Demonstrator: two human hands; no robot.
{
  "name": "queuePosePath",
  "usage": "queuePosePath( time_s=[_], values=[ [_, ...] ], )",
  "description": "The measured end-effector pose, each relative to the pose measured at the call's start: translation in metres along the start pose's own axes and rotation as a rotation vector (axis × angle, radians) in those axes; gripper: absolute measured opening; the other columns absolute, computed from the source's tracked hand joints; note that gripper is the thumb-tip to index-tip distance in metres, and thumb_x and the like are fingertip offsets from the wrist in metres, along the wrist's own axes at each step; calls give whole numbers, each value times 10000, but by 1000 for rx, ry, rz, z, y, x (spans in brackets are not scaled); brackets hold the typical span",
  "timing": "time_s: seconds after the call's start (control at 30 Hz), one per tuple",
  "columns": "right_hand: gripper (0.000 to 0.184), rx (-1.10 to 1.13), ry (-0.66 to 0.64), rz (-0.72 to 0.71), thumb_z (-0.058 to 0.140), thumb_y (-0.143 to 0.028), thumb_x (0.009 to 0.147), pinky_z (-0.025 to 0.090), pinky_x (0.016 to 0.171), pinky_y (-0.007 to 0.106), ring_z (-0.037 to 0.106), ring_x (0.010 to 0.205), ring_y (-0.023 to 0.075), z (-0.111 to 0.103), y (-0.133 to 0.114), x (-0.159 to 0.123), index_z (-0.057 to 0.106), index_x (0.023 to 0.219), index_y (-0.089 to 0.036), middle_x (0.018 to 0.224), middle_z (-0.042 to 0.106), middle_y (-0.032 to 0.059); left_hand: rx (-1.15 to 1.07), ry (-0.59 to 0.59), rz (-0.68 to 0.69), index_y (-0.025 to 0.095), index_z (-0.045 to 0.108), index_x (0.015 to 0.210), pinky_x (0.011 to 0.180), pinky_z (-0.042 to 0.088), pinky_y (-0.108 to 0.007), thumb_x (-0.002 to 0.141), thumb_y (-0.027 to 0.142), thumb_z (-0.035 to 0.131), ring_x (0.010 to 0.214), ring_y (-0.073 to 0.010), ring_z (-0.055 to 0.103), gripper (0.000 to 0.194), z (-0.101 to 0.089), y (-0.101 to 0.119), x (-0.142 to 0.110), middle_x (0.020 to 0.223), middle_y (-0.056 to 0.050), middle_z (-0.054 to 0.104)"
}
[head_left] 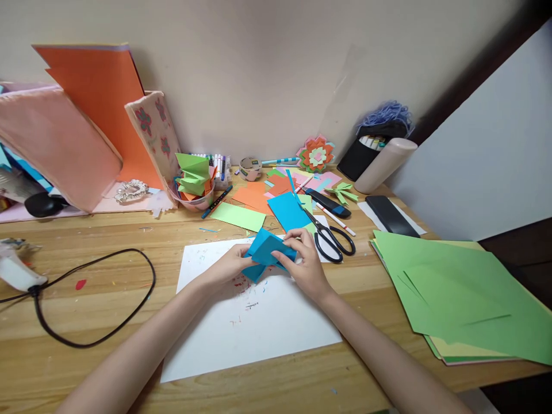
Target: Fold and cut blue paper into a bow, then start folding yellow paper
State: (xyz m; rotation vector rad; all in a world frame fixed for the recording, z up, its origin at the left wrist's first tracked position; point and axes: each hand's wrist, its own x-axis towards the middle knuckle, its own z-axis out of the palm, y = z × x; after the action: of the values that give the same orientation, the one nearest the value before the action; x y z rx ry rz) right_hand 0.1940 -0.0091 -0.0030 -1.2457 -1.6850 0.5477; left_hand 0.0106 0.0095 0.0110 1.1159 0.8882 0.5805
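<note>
Between my two hands is a folded piece of blue paper (268, 248), with several flaps standing at angles. My left hand (235, 261) grips its left edge, fingers partly hidden behind the paper. On the right side, my right hand (305, 261) pinches it between thumb and fingers. Under both hands lies a white sheet (250, 328) marked with coloured smudges and tiny scraps. Just right of my right hand rest black-handled scissors (334, 241), closed or nearly so. Beyond them is a flat piece of blue paper (287, 211).
Green paper sheets (466, 293) are stacked at the right, near a black phone-like slab (391, 215). A utility knife (328, 202) lies among paper scraps. Behind stand a bowl of folded paper (196, 195) and a layered paper flower (317, 154). A black cable (150, 282) loops at left.
</note>
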Motion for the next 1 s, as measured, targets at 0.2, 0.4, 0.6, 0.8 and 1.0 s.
queuePosePath(
  time_s=[0.2,0.4,0.6,0.8,1.0],
  values=[
    [166,168,-14,112,625,-329,784,424,815,319,545,907,191,2,1,0,567,692,-204,895,563,41,-25,44,111,142,669,936,726,435,-296,807,513,485,833,-205,572,434,6,-2,0,909,-101,668],
    [165,120,27,129,677,-328,731,423,764,325,536,845,201,3,1,-2,563,728,-209,803,572,24,320,261,227,162,666,927,671,429,-269,692,446,646,749,-188,561,369,15,-4,0,850,-43,662],
    [211,152,43,194,682,-351,713,442,756,329,567,836,203,0,-3,-2,571,831,-216,838,609,27,461,292,272,130,657,788,612,391,-251,774,437,549,660,-159,510,326,15,-7,1,708,-25,616],
    [170,155,2,209,699,-299,706,456,718,306,577,775,178,-2,-2,-2,628,839,-219,850,624,20,590,306,279,155,634,800,600,371,-244,780,415,544,663,-153,508,276,14,-3,-1,725,-15,612],
    [256,107,-19,60,707,-308,713,449,830,349,575,914,208,-14,-7,3,634,951,-248,939,634,35,517,428,290,160,588,705,578,358,-228,783,399,545,628,-132,467,255,15,1,-1,661,7,554]
  ],
)
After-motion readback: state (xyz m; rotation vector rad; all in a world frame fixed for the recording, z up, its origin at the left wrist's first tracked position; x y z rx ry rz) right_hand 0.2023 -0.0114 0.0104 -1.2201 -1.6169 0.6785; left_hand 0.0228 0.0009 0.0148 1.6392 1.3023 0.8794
